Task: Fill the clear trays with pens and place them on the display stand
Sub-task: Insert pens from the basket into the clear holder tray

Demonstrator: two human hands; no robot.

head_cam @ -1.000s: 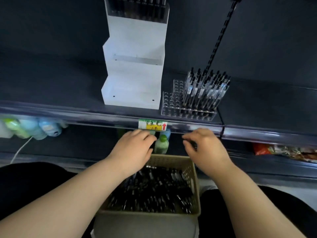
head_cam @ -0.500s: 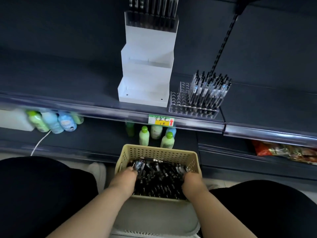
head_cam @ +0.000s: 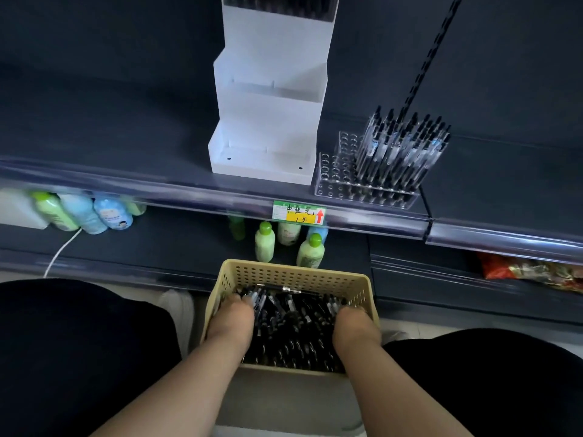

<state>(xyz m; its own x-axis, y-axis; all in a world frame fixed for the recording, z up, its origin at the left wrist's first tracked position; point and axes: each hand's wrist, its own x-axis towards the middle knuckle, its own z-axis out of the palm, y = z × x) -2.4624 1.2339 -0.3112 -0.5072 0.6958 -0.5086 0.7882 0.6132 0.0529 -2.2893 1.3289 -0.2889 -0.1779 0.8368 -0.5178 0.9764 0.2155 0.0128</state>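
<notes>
Pens (head_cam: 293, 329): loose heap in beige basket (head_cam: 293, 272), near for scooping. Left hand (head_cam: 232, 320), right hand (head_cam: 355, 326): apart, sunk in heap; grip hidden, cannot tell. Clear tray (head_cam: 334, 171): part-filled, on shelf (head_cam: 126, 146) touching display stand (head_cam: 268, 121), handy for loading.

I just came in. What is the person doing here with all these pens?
A person has both hands down in a beige basket full of pens: the left hand near its left wall, the right hand near its right wall. Whether they grip any pens cannot be seen. On the shelf above, a clear tray stands about half filled with upright pens, its left holes empty. It sits beside the white display stand, not yet on it.
</notes>
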